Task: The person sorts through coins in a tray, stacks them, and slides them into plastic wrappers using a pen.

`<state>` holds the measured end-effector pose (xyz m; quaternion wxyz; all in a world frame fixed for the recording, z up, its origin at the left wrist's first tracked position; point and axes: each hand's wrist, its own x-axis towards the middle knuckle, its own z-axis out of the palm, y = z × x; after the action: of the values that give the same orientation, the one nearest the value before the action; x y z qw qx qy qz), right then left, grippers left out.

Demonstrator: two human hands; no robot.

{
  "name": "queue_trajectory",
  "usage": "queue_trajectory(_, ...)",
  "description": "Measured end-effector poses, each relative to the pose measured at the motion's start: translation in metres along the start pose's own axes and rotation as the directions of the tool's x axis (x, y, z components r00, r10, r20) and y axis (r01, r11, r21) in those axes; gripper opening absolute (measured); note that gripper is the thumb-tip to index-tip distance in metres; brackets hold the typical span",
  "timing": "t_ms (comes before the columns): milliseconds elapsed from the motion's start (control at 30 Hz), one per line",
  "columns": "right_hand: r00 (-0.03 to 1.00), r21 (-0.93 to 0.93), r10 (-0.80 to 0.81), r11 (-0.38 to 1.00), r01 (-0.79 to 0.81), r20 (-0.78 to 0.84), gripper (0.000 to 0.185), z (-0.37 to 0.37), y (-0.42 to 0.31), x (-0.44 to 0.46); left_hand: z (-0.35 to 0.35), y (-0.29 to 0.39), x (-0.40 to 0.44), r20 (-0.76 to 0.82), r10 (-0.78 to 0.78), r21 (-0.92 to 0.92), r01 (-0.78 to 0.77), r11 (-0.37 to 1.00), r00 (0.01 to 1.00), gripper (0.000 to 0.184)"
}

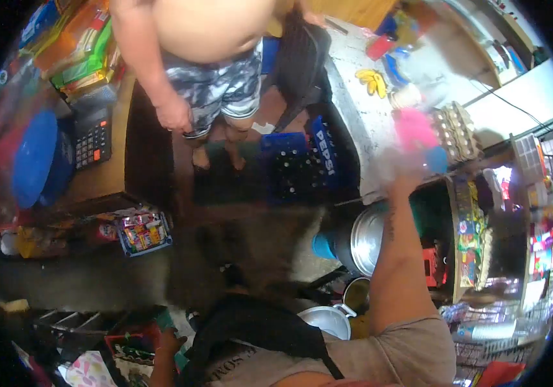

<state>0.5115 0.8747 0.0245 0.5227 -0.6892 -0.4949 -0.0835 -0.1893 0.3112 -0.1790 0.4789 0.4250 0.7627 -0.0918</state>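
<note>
My right arm reaches out to the white counter, where my right hand is smeared by motion beside a blurred pink thing and a blue one. Whether it holds either cannot be made out. Egg trays stand just right of the pink thing, and yellow bananas lie farther back. My left hand is low at the left, near a red-edged tray and something green; its fingers are too dim to read.
A person in patterned shorts stands ahead. Blue Pepsi crates with bottles are on the floor. A desk bears a calculator and a blue basin. Metal pots and stocked shelves are at the right.
</note>
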Motion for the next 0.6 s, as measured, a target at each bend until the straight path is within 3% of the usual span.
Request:
queue_trajectory(67,0.963,0.271,0.270,0.928,-0.258,-0.007,0.075,0.002,-0.053,0.008,-0.008,0.013,-0.020,0.010,-0.114,-0.030,0.115,0.993,0.993,0.064)
queue_trajectory(167,0.957,0.300,0.287,0.917,-0.262,-0.042,0.074,0.011,-0.056,0.017,-0.011,0.009,-0.023,-0.029,-0.133,-0.011,0.133,0.991,0.991,0.064)
queue_trajectory(267,0.945,-0.004,0.257,0.965,-0.263,-0.203,0.064,0.028,-0.011,0.031,-0.038,0.037,-0.023,-0.074,-0.094,-0.100,0.087,0.991,0.993,0.065)
queue_trajectory(300,0.966,-0.416,0.220,0.872,-0.258,-0.138,0.061,0.021,0.009,0.040,-0.047,0.046,-0.021,-0.089,-0.068,-0.143,0.055,0.988,0.994,0.065)
queue_trajectory(333,0.978,-0.746,0.203,0.645,-0.165,-0.041,0.059,0.019,0.028,0.054,-0.053,0.055,-0.019,-0.104,-0.047,-0.160,0.030,0.987,0.993,0.066)
queue_trajectory(367,0.975,-0.940,0.207,0.340,0.009,0.084,0.058,0.033,0.037,0.062,-0.056,0.061,-0.020,-0.121,-0.032,-0.156,0.013,0.988,0.992,0.066)
queue_trajectory(400,0.948,-0.958,0.258,0.262,0.116,0.186,0.055,0.037,0.045,0.064,-0.042,0.055,-0.016,-0.133,-0.064,-0.097,0.051,0.994,0.989,0.066)
queue_trajectory(467,0.889,-0.935,0.341,0.281,0.215,0.306,0.049,0.042,0.052,0.066,-0.035,0.054,-0.013,-0.145,-0.070,-0.110,0.054,0.992,0.987,0.066)
queue_trajectory(500,0.867,-0.924,0.362,0.299,0.240,0.342,0.046,0.046,0.060,0.068,-0.049,0.079,-0.032,-0.144,-0.171,-0.271,0.127,0.954,0.975,0.066)
queue_trajectory(600,0.828,-0.917,0.425,0.319,0.242,0.366,0.038,0.049,0.059,0.068,-0.066,0.097,-0.049,-0.186,-0.126,-0.328,0.060,0.943,0.974,0.064)
